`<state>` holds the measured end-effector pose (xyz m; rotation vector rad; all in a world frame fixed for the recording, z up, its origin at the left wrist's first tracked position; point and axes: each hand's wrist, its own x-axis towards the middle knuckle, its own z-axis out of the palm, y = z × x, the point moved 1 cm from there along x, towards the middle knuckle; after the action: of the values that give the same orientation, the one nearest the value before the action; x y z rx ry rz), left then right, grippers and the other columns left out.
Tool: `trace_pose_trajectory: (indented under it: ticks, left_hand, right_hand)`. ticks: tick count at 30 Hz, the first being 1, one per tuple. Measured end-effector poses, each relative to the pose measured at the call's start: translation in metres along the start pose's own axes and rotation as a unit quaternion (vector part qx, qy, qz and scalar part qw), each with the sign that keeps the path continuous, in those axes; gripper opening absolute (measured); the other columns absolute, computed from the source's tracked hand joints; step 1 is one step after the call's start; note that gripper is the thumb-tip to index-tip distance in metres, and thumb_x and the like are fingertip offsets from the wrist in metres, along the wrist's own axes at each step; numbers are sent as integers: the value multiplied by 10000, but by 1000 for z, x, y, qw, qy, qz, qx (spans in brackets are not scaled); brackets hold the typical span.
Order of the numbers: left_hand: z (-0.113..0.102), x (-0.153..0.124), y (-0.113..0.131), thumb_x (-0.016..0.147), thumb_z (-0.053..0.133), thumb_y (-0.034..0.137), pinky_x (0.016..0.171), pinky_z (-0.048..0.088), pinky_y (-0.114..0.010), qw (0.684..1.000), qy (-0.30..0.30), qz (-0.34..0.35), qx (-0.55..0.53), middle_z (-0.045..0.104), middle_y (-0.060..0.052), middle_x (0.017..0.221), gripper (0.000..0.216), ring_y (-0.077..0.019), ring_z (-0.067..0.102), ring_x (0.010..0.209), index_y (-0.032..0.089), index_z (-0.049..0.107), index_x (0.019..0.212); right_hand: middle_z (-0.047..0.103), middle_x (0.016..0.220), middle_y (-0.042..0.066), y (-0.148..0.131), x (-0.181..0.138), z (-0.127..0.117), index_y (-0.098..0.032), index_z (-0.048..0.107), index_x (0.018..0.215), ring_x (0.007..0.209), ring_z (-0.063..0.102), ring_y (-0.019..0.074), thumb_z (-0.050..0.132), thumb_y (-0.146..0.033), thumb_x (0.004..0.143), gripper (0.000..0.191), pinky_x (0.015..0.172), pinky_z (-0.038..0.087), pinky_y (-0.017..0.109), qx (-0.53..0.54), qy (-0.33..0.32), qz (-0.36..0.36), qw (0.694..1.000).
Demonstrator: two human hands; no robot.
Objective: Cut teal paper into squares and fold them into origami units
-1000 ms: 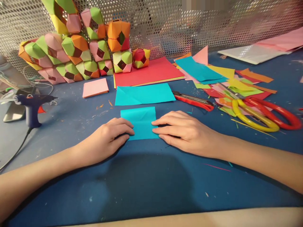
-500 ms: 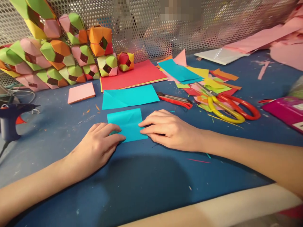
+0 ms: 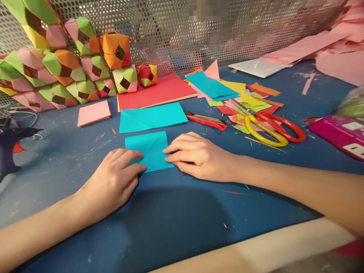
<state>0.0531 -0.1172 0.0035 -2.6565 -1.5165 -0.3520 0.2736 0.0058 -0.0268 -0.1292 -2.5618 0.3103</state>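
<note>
A small blue sheet of paper (image 3: 150, 146) lies on the blue table between my hands, with a faint crease across it. My left hand (image 3: 118, 176) holds its lower left side, thumb and forefinger on the paper. From the right, the fingertips of my right hand (image 3: 196, 155) hold its right edge. The fingers' undersides are hidden. Just beyond lies a longer blue strip of paper (image 3: 153, 116), creased near its left end. A red craft knife (image 3: 206, 120) touches the strip's right end.
Folded paper balls (image 3: 68, 66) are stacked at the back left against a perforated metal screen (image 3: 170, 34). Nearby lie pink paper squares (image 3: 94, 113) and red sheets (image 3: 159, 91). Scissors (image 3: 265, 127) rest on coloured scraps at right. A glue gun (image 3: 14, 146) stands far left.
The whole view has shifted slightly, so everything appears a little farther left. Both hands keep the same hold on the small blue paper.
</note>
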Motion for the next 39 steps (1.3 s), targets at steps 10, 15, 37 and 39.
trace_pose_trajectory:
  ticks: [10,15,37,39]
  left_hand:
    - [-6,15,39,965,364,477,604,554,-390,995,-75,30,62,633,-134,1144,457,-261,602,853,147,589,1187]
    - [0,25,58,913,299,654,659,564,-441,995,-88,12,45,635,-134,844,634,-273,602,786,120,640,885]
    - [41,11,67,862,289,736,774,541,-559,993,84,24,75,682,-245,939,812,-373,660,879,30,665,1002]
    - [41,12,67,848,311,748,766,548,-536,991,100,29,86,686,-230,904,805,-364,665,852,38,675,960]
  right_hand:
    - [719,1051,81,-4,4,-1,-170,713,975,957,616,217,492,-74,860,267,849,467,407,-25,-9,-2,1000]
    - [720,1053,89,-3,4,1,-177,710,1004,958,627,210,495,-71,857,282,850,485,423,-28,-1,-14,1000]
    - [234,1565,84,-11,56,9,-139,255,1502,1467,133,207,151,-694,911,818,1216,60,466,280,-337,9,899]
    - [216,1570,90,-9,56,11,-127,242,1504,1471,111,206,160,-703,904,837,1218,36,460,260,-336,5,905]
